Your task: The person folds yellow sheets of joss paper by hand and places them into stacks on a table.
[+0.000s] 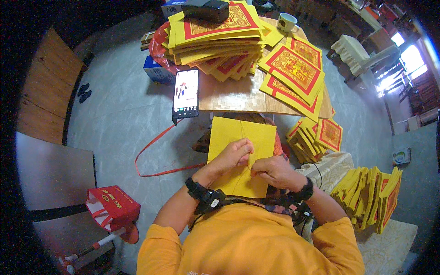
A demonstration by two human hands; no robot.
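Note:
A square bundle of plain yellow paper (pixel 224 133) lies on my lap, face down or unprinted on top. A thin string runs lengthwise across it. My left hand (pixel 236 153) is closed in a pinch over the middle of the bundle, on the string. Just to its right and slightly nearer, my right hand (pixel 272 168) pinches the string too, its knuckles resting by the paper's right edge. The string between the fingers is too fine to follow fully.
Ahead stands a wooden table (pixel 224 98) with a tall pile of yellow-and-red printed paper (pixel 220 46), a lit phone (pixel 186 91), loose printed sheets (pixel 295 68) and a mug (pixel 287 22). Tied bundles (pixel 366 197) sit at right. A red bag (pixel 112 206) is at left.

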